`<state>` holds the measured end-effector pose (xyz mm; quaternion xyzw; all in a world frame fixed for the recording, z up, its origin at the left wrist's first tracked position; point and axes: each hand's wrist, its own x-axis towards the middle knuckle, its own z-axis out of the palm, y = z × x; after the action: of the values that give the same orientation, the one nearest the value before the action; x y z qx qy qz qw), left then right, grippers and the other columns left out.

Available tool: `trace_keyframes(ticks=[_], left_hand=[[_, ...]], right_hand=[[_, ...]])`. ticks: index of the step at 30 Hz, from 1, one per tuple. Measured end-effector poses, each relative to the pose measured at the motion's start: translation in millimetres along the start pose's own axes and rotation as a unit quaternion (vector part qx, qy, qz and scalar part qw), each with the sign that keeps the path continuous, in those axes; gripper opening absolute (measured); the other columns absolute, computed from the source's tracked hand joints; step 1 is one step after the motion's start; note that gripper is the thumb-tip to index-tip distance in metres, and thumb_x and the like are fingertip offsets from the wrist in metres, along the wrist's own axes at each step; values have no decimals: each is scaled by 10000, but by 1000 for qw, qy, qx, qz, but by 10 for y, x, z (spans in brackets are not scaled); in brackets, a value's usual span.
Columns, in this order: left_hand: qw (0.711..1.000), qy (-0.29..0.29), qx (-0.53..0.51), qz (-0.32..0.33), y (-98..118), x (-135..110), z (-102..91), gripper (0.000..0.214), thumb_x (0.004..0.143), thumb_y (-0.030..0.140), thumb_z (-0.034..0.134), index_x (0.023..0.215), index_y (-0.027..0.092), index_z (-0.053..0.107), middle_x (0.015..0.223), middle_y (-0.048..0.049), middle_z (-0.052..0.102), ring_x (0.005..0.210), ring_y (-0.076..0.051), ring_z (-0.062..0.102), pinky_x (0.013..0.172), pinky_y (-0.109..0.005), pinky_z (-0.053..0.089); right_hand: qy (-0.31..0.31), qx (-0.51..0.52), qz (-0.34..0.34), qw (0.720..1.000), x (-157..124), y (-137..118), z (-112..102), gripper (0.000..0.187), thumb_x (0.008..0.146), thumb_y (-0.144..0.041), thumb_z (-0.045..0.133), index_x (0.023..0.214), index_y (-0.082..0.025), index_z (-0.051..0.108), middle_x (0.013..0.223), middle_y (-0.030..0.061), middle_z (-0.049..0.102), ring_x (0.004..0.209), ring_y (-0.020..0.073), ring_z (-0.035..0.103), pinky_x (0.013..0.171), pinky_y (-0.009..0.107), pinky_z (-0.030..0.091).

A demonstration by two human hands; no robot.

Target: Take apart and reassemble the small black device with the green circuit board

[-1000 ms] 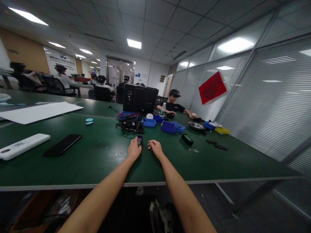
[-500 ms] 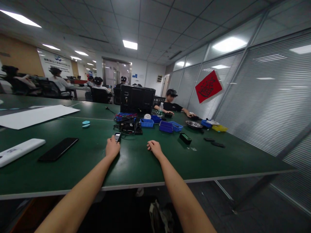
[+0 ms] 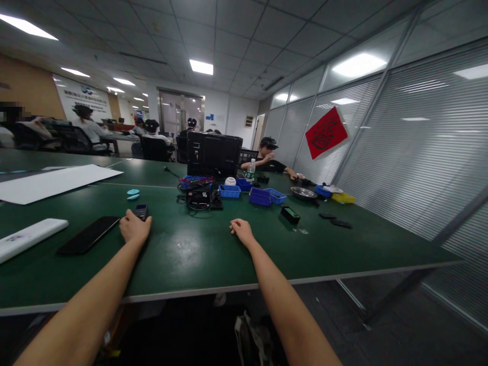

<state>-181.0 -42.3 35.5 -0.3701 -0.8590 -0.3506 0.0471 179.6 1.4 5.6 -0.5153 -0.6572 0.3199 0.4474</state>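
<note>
My left hand point(image 3: 135, 227) is closed around a small dark handheld device with a screen point(image 3: 141, 211), just above the green table top point(image 3: 213, 254) or touching it; I cannot tell which. Close by on its left lies a flat black slab point(image 3: 89, 235), and beyond the hand sits a light-blue clamshell-like item point(image 3: 133, 194). My right hand point(image 3: 242, 231) rests on the table with its fingers loosely curled in, and nothing shows in them. To its right stands a black box with a green top point(image 3: 290, 214).
A monitor point(image 3: 213, 153) stands behind a black adapter with cables point(image 3: 198, 199), a blue tray point(image 3: 229, 191) and a baseball point(image 3: 230, 181). A metal bowl point(image 3: 304, 192) and yellow tray point(image 3: 343, 198) lie right. A white bar point(image 3: 32, 238) lies left. A person point(image 3: 267, 157) sits opposite.
My left hand has moved left with the device, from near the cables to beside the black slab. My right hand has stayed put. The person opposite has raised a hand toward their head.
</note>
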Motion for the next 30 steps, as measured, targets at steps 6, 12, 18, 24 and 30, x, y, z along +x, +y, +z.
trace_keyframes(ticks=[6, 12, 18, 24, 30], left_hand=[[1000, 13, 15, -19, -41, 39, 82, 690, 662, 468, 547, 1166, 21, 399, 1142, -221, 472, 1077, -332, 430, 867, -406, 360], [1000, -5, 21, -23, -35, 17, 60, 579, 680, 421, 513, 1095, 24, 440, 1093, -221, 509, 1031, -333, 464, 814, -402, 378], [999, -29, 37, 11, 2, -30, 27, 561, 668, 413, 497, 1065, 20, 445, 1053, -224, 531, 1000, -332, 485, 790, -401, 390], [997, -47, 42, 41, 70, -115, 20, 559, 668, 424, 492, 1059, 29, 444, 1048, -219, 538, 980, -324, 502, 788, -383, 398], [992, -75, 36, 96, 236, -321, 62, 532, 686, 451, 495, 1046, 62, 447, 1035, -192, 547, 962, -299, 518, 785, -354, 407]], right_hand=[[3, -7, 1, 1000, 5, 5, 6, 130, 726, -167, 482, 776, -142, 599, 668, 14, 630, 489, 83, 561, 526, 190, 441], [29, -24, 12, 999, 27, 33, -13, 160, 728, -164, 462, 797, -150, 606, 669, 8, 635, 496, 86, 568, 527, 189, 447], [84, -136, 40, 986, 139, 74, -24, 206, 735, -161, 436, 810, -178, 628, 722, 14, 651, 550, 100, 577, 581, 200, 438], [64, -232, 44, 970, 207, 48, -5, 208, 738, -185, 450, 791, -213, 648, 800, 18, 664, 725, 134, 588, 646, 206, 409], [51, -248, 34, 967, 207, 16, -9, 216, 745, -189, 441, 781, -220, 653, 818, 24, 663, 755, 144, 585, 642, 209, 396]])
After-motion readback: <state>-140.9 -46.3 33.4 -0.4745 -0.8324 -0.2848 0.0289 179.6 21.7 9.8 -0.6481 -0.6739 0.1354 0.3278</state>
